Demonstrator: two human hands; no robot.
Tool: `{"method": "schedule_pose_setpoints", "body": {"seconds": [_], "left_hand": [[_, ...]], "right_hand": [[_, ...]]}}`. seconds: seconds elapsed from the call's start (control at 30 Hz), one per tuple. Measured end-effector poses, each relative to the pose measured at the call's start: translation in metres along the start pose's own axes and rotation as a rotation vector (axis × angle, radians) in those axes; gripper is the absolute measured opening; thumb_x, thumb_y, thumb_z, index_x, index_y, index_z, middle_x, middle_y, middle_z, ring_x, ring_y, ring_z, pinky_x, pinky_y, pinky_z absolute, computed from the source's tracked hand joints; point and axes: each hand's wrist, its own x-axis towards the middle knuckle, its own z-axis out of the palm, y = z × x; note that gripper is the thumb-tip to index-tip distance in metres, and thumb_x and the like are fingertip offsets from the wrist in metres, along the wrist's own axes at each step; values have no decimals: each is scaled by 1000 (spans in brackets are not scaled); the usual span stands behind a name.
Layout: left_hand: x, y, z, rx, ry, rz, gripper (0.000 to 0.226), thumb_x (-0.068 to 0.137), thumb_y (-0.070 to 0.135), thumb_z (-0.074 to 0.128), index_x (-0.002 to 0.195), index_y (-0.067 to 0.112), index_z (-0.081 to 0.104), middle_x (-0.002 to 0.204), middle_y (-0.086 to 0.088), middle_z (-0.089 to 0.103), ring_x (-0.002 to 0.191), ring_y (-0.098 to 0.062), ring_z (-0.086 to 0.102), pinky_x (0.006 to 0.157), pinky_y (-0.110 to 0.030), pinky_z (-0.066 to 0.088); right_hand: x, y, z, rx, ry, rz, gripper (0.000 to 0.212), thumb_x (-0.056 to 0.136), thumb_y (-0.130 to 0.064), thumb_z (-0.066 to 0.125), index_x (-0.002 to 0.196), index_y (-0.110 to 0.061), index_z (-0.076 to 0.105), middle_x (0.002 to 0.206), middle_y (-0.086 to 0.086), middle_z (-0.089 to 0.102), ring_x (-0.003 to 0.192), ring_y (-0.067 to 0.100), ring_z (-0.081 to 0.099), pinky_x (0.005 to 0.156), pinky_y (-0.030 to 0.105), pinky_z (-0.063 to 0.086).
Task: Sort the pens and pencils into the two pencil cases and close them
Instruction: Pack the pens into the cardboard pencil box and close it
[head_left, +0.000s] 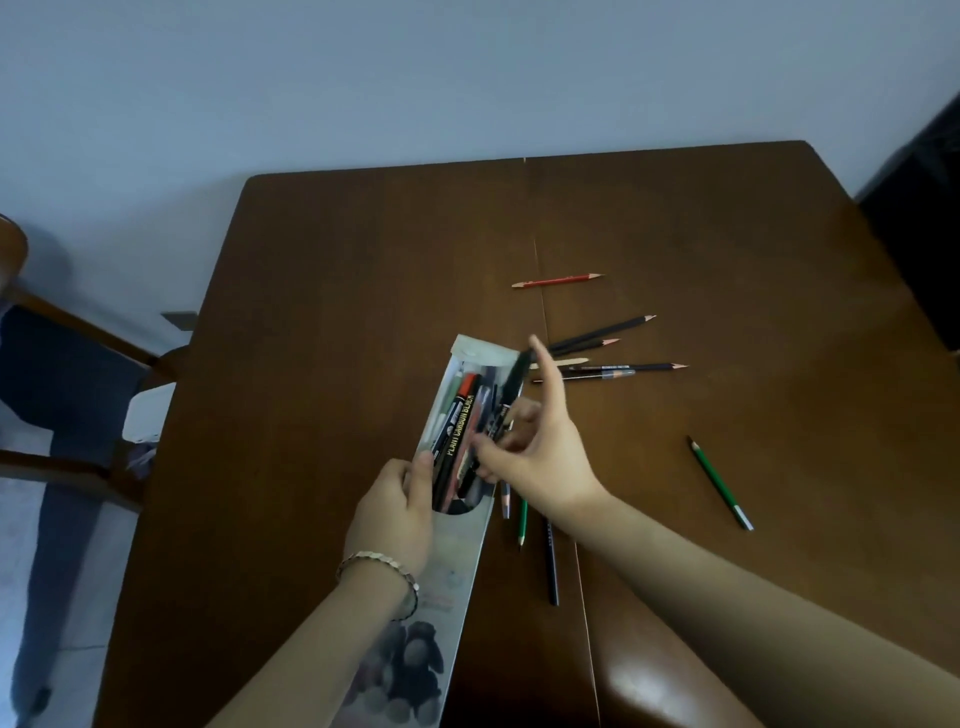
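A long grey pencil case (457, 566) lies open on the brown table (332, 291), with several pens and markers (460, 426) inside. My left hand (395, 512) grips the case's left edge near its opening. My right hand (535, 441) holds a black pen (511, 387) over the case's right edge, the index finger pointing up. Loose pencils lie around: a red pencil (557, 281), a cluster of dark pencils (608, 351) beyond my right hand, a green pencil (719, 482) at the right, and a few more pencils (550, 564) under my right wrist. Only one case is visible.
A wooden chair (62, 332) stands off the table's left side with a white object (148, 413) by it. A dark object (919, 218) fills the far right corner. A seam runs down the table's middle.
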Motion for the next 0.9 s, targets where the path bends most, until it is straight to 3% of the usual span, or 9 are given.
{"method": "schedule_pose_setpoints", "body": {"seconds": [0.1,0.17,0.27,0.37,0.47,0.57,0.73,0.83,0.9], "left_hand": [[-5,8,0,-1,-7,10,41,96,45,27,85,15,52,62,4,48,53,-11,44,46,-25,29],[-8,11,-1,-24,2,14,42,96,45,27,86,14,53,63,3,50,54,-11,45,47,-25,30],[-8,17,-5,-45,22,21,43,96,45,28,86,12,54,65,2,50,55,-12,45,47,-24,31],[-6,20,-8,-24,36,19,43,97,45,28,85,11,53,63,2,48,53,-12,42,46,-25,28],[-5,19,-10,-20,29,13,44,97,45,27,84,11,52,64,2,47,53,-12,42,46,-24,29],[-8,20,-11,-21,24,40,44,97,44,25,73,16,48,63,1,46,52,-12,42,46,-23,30],[-13,18,-13,-60,19,71,44,97,44,27,79,13,53,66,1,50,55,-12,45,48,-23,33],[-15,12,-14,-58,21,78,42,97,44,27,75,18,51,66,2,51,56,-11,46,48,-22,34],[-17,10,-15,-56,21,84,42,97,44,28,78,16,52,66,3,52,56,-10,47,47,-21,32]], "right_hand": [[6,-4,-5,-59,-54,22,98,77,3,69,140,-46,12,87,16,62,61,16,68,56,28,59],[12,-11,-13,-94,-113,13,103,77,4,69,139,-51,8,88,22,62,60,22,69,54,29,58],[23,-22,-23,-154,-196,2,99,75,3,72,139,-46,14,84,11,66,59,16,70,53,24,57],[32,-32,-31,-394,-177,-71,84,70,-9,79,133,-28,27,100,-4,59,66,6,65,55,13,53],[40,-39,-40,-503,-123,-165,58,77,-22,75,123,-21,41,106,-9,55,86,8,59,72,20,52],[41,-41,-43,-476,-114,-234,39,85,-23,66,119,-24,47,112,-9,54,101,10,55,86,27,50],[34,-31,-42,-419,-42,-301,55,80,-19,71,129,-20,46,119,-14,50,112,2,48,96,19,42],[32,-25,-39,-354,-16,-309,66,75,-13,76,132,-18,43,117,-13,52,107,-6,50,91,5,39],[32,-21,-36,-326,-8,-309,75,72,-7,77,135,-17,38,112,-9,54,108,-2,53,90,5,41]]}}
